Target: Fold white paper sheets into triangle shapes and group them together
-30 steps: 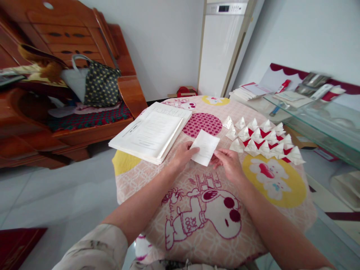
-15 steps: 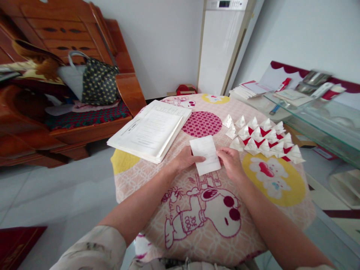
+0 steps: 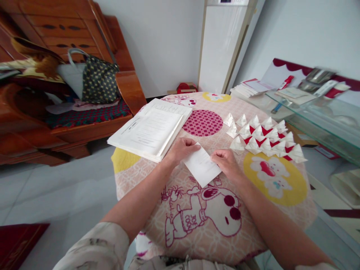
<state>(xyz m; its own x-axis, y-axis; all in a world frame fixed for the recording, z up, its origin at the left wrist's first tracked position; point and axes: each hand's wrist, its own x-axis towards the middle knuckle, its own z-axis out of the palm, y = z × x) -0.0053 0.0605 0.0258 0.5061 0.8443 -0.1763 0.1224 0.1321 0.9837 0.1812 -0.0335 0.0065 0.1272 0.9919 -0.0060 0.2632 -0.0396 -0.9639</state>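
Note:
A small white slip of paper [image 3: 201, 167] lies tilted on the pink cartoon-print tablecloth [image 3: 197, 228]. My left hand [image 3: 181, 149] pinches its upper left corner with curled fingers. My right hand [image 3: 226, 162] grips its right edge, fingers closed on the sheet. Just beyond my right hand sits a cluster of several folded white-and-red paper triangles [image 3: 264, 137]. A thick stack of printed white sheets [image 3: 150, 129] rests to the left of my left hand.
A wooden bench [image 3: 84, 123] with a dotted dark bag [image 3: 99, 80] stands at the left. A white standing cabinet [image 3: 219, 45] is at the back. A glass table [image 3: 317, 116] with booklets and small items runs along the right.
The paper slip has turned clockwise and dropped lower toward me, from lying upright between the hands to slanting down-right. Both hands stayed on it and shifted slightly with it.

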